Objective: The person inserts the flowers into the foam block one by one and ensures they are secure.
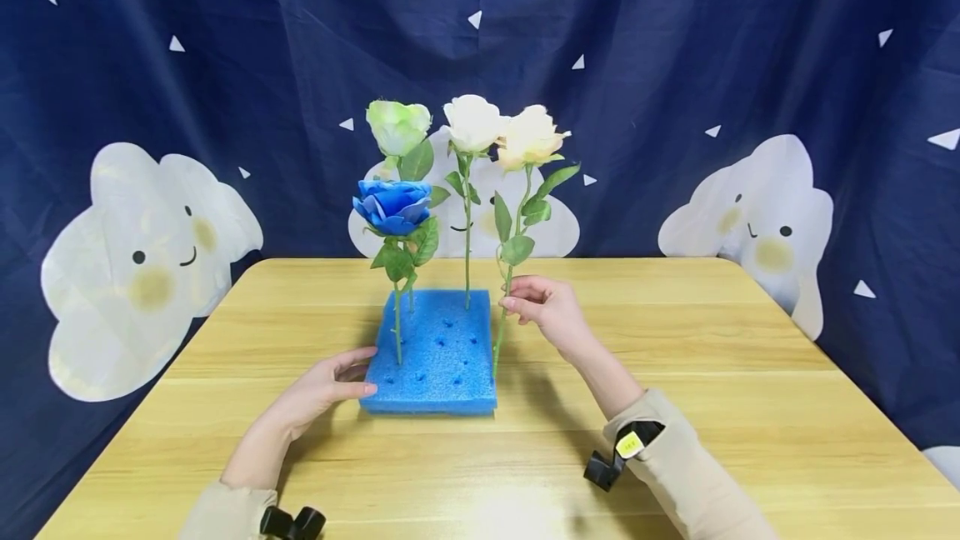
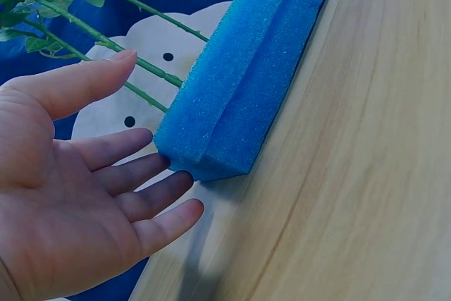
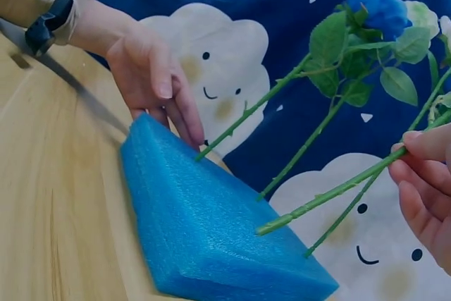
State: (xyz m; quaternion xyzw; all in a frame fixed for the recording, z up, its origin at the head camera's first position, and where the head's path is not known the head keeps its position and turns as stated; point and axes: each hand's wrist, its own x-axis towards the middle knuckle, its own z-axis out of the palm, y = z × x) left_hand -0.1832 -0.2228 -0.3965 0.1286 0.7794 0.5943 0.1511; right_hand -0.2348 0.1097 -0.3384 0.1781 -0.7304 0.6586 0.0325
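A blue foam block [image 1: 431,394] with several small holes lies on the table. Standing in it are a blue rose [image 1: 393,207], a pale green rose [image 1: 398,127] and a white rose [image 1: 473,122]. My right hand [image 1: 551,313] pinches the green stem [image 3: 331,195] of a cream-peach rose [image 1: 530,138] between thumb and fingers. That stem's lower end shows by the block's right edge; whether it touches the foam I cannot tell. At the block's left side is my left hand [image 1: 324,390], fingers extended and thumb apart [image 2: 77,202], with the fingertips at the foam.
The light wooden table [image 1: 675,440] reaches back to a dark blue curtain [image 1: 637,15] printed with smiling clouds and white triangles. Black straps with small devices [image 1: 615,457] sit on both wrists. Leaves of the standing roses crowd together above the block's left half.
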